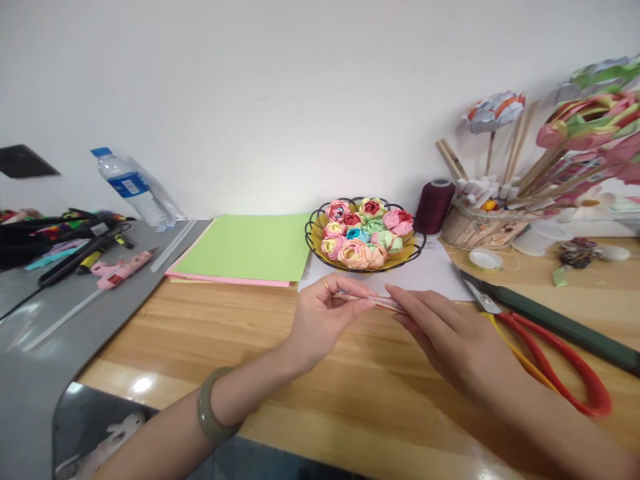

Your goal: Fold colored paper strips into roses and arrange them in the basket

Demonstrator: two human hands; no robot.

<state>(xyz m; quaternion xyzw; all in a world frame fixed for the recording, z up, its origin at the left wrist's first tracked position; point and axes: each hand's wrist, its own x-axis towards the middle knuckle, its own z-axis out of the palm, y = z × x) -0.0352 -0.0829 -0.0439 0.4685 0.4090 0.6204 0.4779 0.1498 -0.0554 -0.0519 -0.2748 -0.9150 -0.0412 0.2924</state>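
Note:
Between my two hands is a thin, folded stack of paper (384, 303), seen nearly edge-on, with pale and pinkish layers. My left hand (325, 317) pinches its left end between thumb and fingers. My right hand (445, 327) grips the right end from above, with the thumb underneath. Much of the stack is hidden by my fingers. Just beyond my hands stands a basket (315, 241) with a dark looped rim, filled with several coloured paper flowers (354, 255). It rests on white paper (445, 273).
Green paper (245, 247) tops a pile at left. Scissors (545, 353) and a dark green tool (565, 320) lie at right. Behind them stand a purple thread spool (435, 207) and a pot (477, 227) of sticks and flowers. A glue gun (123, 268) and bottle (133, 190) are far left.

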